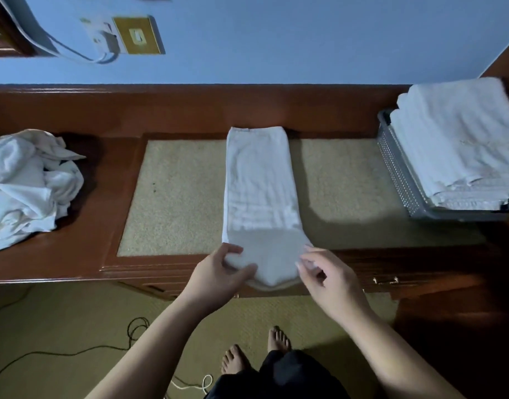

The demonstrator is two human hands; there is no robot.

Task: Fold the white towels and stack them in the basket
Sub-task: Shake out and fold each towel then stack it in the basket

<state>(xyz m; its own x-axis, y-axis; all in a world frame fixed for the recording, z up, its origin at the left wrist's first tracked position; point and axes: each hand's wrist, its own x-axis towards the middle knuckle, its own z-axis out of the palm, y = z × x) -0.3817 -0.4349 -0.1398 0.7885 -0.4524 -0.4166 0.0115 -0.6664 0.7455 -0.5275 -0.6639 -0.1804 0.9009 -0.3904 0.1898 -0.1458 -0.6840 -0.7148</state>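
Note:
A white towel [259, 185], folded into a long narrow strip, lies lengthwise across the middle of the wooden table [109, 203]; its near end hangs over the front edge. My left hand [218, 272] pinches the near left corner of that towel. My right hand [328, 275] pinches the near right corner. A grey perforated basket [397, 174] at the right holds a stack of folded white towels [460, 145]. A crumpled heap of unfolded white towels [28, 185] sits at the table's left end.
The table has a beige inset mat [175, 197] and a drawer with a brass handle [385, 280] below the front edge. Black and white cables [74, 352] trail on the floor. My bare feet [256, 352] stand close to the table. A blue wall is behind.

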